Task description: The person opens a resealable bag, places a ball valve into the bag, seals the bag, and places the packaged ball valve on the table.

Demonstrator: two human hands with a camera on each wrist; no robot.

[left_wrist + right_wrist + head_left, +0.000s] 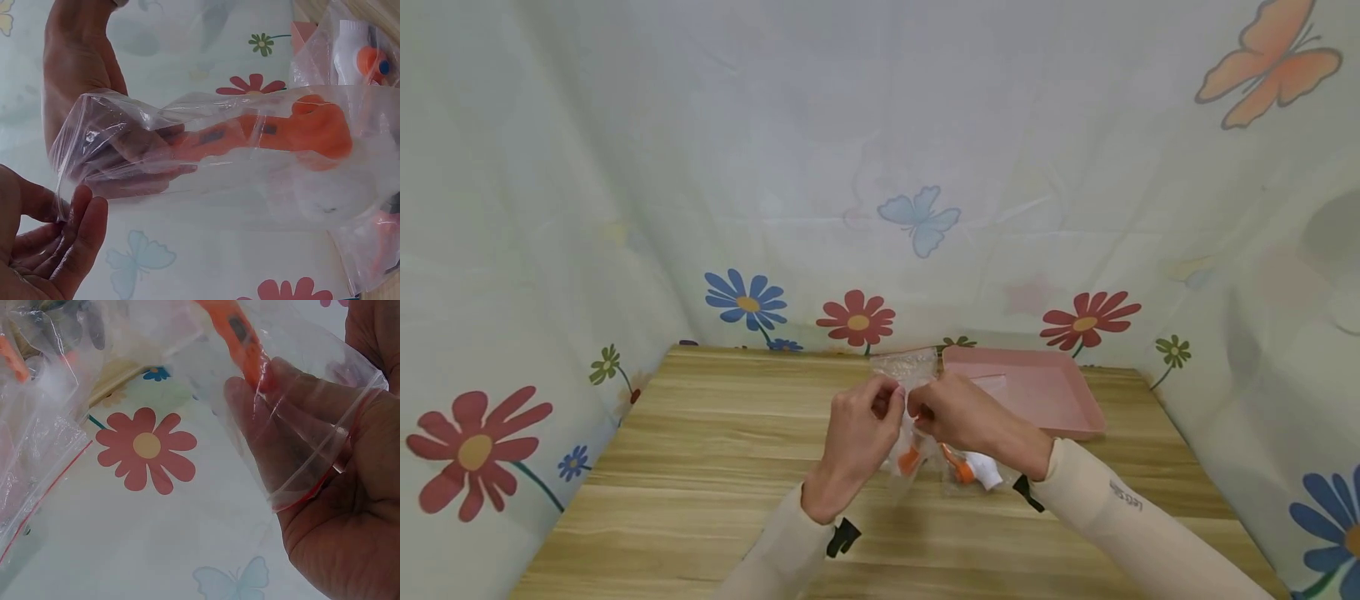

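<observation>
My left hand pinches the rim of a clear zip bag between thumb and fingers. Inside the bag lies a long orange handle-like piece with small dark patches, beside a rounded white part blurred by the plastic. The fingers of my right hand reach through the bag's mouth, and their tips pinch the end of the orange piece. A red line runs along the opening, across that hand. In the head view both hands are close together above the table, partly hiding the bag.
Another clear bag with a white and orange item lies right of the hands. A pink tray stands at the back right of the wooden table. Behind the hands is another clear bag. Flower-printed curtain surrounds the table.
</observation>
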